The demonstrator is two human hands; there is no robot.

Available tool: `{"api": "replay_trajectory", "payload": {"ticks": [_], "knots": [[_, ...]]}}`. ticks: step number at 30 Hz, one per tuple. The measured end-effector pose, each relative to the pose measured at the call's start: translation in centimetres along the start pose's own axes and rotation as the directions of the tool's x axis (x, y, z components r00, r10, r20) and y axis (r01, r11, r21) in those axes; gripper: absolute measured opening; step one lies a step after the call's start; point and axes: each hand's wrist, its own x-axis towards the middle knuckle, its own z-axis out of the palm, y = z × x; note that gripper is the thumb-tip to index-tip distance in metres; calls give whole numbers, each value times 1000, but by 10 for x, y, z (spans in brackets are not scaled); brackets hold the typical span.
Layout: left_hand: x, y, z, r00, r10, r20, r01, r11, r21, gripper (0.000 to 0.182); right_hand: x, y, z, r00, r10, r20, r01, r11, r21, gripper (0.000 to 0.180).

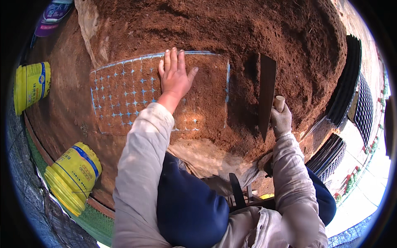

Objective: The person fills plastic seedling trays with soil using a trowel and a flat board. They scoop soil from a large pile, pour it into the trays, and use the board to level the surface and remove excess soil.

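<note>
A plug seedling tray [228, 82] lies before me, its cells filled with reddish-brown soil; light blue cell rims show mostly on its left part. My bare left hand [176, 74] rests flat, fingers spread, on the soil over the tray's middle, with its fingertips at the far rim. My right hand [281, 119] wears a light glove and is closed around the wooden handle [279, 104] of a flat metal blade tool [267, 96]. That blade stands on edge in the loose soil, to the right of the tray and apart from it.
A large heap of soil [217, 28] rises behind and right of the tray. Yellow buckets [32, 83] [76, 176] stand at the left, a purple container [52, 18] at the top left. Stacked black trays [344, 80] lie at the right. Cloth sheeting [204, 155] lies near my knees.
</note>
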Motion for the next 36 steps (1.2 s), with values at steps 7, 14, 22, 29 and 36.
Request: {"api": "replay_trajectory", "payload": {"ticks": [7, 14, 22, 29, 36], "knots": [[-71, 116, 11, 428, 809, 402, -798, 547, -253, 65, -23, -21, 19, 997, -38, -67, 71, 794, 604, 35], [-197, -30, -12, 804, 594, -31, -480, 618, -622, 26, -55, -40, 130, 844, 80, 530, -214, 957, 197, 24], [-206, -204, -28, 850, -390, -355, 382, 919, -97, 44, -58, 27, 132, 932, 98, 348, -97, 995, -20, 35], [-146, -236, -27, 903, -312, -296, 292, 950, -110, 62, 9, 36, -41, 997, -22, -80, 10, 989, -148, 28], [-67, -319, -62, 883, -462, -80, 443, 878, -182, 57, -18, -17, 17, 759, -608, 235, 548, 400, -734, 71]]}}
